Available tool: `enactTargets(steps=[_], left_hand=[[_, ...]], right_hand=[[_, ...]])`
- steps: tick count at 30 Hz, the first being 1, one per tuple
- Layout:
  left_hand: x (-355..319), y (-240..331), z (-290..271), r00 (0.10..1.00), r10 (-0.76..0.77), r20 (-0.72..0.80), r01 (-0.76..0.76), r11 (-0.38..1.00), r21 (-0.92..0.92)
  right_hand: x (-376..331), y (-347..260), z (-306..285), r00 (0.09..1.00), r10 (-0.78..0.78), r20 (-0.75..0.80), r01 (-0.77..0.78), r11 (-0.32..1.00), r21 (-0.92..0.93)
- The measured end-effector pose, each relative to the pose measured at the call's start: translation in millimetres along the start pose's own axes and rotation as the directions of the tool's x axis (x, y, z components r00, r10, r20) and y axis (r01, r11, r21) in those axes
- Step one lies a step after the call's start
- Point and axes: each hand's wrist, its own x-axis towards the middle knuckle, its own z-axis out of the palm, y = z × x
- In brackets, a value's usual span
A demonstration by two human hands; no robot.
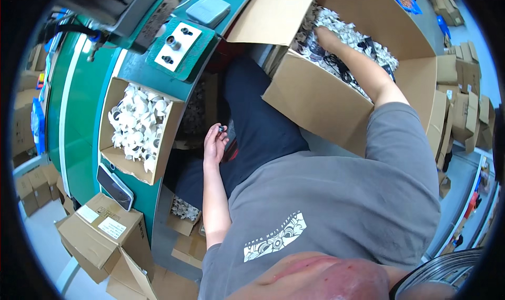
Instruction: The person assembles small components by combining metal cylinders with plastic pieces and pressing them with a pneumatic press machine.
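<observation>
My left hand (213,146) is raised beside the green bench, over my dark trousers, palm up. Its thumb and fingers pinch a small dark cylindrical piece (221,129). On the other side my right hand (327,40) reaches down into a large cardboard box (321,102). Its fingertips are lost among many small white pieces (336,26), so their grip is hidden. Black cables (336,66) lie on the pieces near my right forearm. An open smaller box (167,142) of white cup-like parts (138,118) stands on the bench, left of my left hand.
A machine (142,21) stands at the back left of the bench. Before it, a green block bears a white plate (177,46) with metal posts. A pale blue case (209,10) lies beyond. A phone (115,187) leans near the small box. A carton (102,231) sits at lower left.
</observation>
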Motion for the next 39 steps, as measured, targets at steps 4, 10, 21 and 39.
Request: enactTargets(steps=[4,10,21,39], left_hand=[[7,5,15,1.0,-0.003,0.02,0.003,1.0,-0.001],[6,6,5,0.999,-0.008,0.046,0.01,1.0,-0.03],[3,13,13,0.98,-0.036,0.195,0.019,0.996,0.088],[-1,19,7,0.976,-0.066,0.208,0.026,0.982,0.19]], right_hand=[[-3,49,-3,0.992,0.127,0.002,-0.127,0.992,-0.017],[0,42,-126,0.937,0.348,-0.027,-0.322,0.893,0.315],[-61,-263,-251,0.782,-0.148,-0.605,0.46,0.792,0.401],[-24,-389,-165,0.493,-0.329,-0.806,0.718,0.677,0.163]])
